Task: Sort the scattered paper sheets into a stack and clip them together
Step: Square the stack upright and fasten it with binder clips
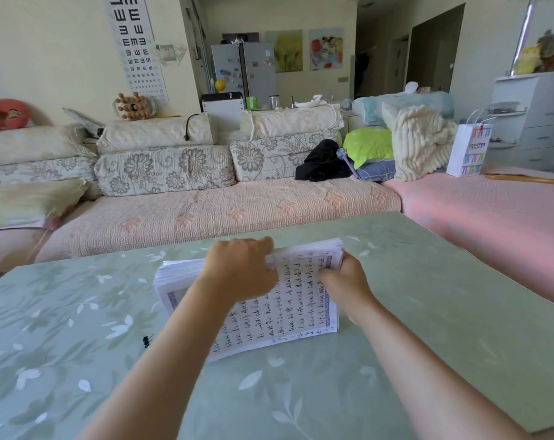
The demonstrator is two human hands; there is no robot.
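A thick stack of handwritten paper sheets (288,312) stands tilted on its near long edge on the green floral table (428,312). My left hand (240,268) grips the stack's upper edge near the middle, fingers curled over the far side. My right hand (345,281) holds the stack's right edge, thumb on the written face. A small black binder clip (146,341) lies on the table to the left of my left forearm, apart from the stack.
A long sofa with floral cushions (205,211) runs along the table's far side. A pink-covered seat (491,211) lies to the right, with a white paper bag (469,150) on it. The table's right edge runs diagonally at the lower right.
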